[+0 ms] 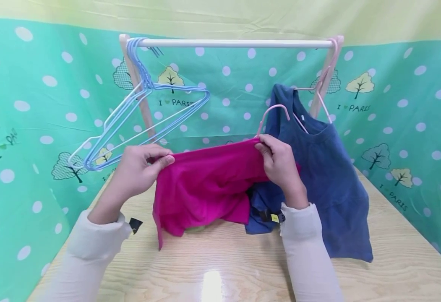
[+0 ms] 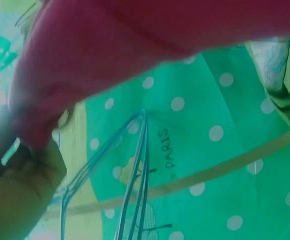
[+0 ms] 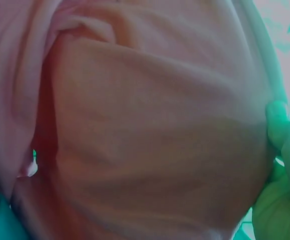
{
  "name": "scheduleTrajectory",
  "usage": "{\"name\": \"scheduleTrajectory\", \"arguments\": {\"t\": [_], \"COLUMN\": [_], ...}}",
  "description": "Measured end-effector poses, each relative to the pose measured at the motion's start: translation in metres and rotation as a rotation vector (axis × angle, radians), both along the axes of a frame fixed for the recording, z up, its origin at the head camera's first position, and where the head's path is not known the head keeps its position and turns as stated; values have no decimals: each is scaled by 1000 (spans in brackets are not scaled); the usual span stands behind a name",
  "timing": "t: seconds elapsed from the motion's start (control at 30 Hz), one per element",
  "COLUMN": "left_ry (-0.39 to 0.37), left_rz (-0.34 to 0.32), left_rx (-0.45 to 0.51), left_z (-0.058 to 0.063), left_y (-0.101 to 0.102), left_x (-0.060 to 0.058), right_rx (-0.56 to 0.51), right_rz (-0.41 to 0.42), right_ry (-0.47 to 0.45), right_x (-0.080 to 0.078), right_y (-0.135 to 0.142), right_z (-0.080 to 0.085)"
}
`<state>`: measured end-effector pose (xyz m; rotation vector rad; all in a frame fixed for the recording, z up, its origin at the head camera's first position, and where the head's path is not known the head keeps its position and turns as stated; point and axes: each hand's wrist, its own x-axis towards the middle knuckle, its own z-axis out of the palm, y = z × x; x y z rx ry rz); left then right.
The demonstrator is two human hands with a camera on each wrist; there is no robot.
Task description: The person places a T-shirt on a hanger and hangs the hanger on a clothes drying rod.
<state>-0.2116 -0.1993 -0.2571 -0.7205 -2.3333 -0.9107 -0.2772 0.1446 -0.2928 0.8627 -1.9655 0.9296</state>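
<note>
A magenta garment (image 1: 205,180) is stretched between my two hands and hangs in folds above the table. My left hand (image 1: 139,170) pinches its upper left corner between thumb and fingers. At the upper right, my right hand (image 1: 280,161) pinches the same edge. The hook of a pink hanger (image 1: 277,105) rises just behind the right fingertips; its lower part is hidden by the cloth. In the left wrist view, the garment (image 2: 114,50) spans the top, with the left hand (image 2: 29,185) at its lower end. The garment (image 3: 155,125) nearly fills the right wrist view.
A rack with a white rod (image 1: 235,43) stands behind. Several blue hangers (image 1: 139,69) hang at its left end. At the right, a navy sleeveless garment (image 1: 330,180) hangs on a pink hanger (image 1: 324,108). More blue cloth (image 1: 259,227) lies on the wooden table (image 1: 243,268).
</note>
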Motion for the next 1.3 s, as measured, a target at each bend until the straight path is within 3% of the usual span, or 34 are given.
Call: {"name": "scheduleTrajectory", "arguments": {"t": [0.17, 0.3, 0.43, 0.63, 0.73, 0.83, 1.1, 1.3], "left_ry": [-230, -333, -357, -347, -337, -328, -323, -422], "left_rz": [-81, -127, -229, -520, -607, -605, -499, -383], "left_rx": [-8, -18, -37, -62, -66, -71, -70, -60], "left_z": [12, 18, 20, 21, 19, 19, 17, 14], "left_y": [-9, -13, -19, -25, -24, -21, -18, -10], "left_x": [5, 10, 9, -3, -9, -11, -13, -17], "right_rx": [-2, -16, -25, -39, -39, -39, -22, 3], "right_rz": [5, 12, 33, 53, 52, 39, 41, 55], "right_ry": [3, -11, -24, -50, -65, -73, -79, -85], "right_x": [-1, 0, -1, -1, 0, 0, 2, 3], "right_y": [7, 11, 13, 14, 13, 13, 9, 4], "right_z": [-1, -1, -1, -1, -2, -2, -1, -1]}}
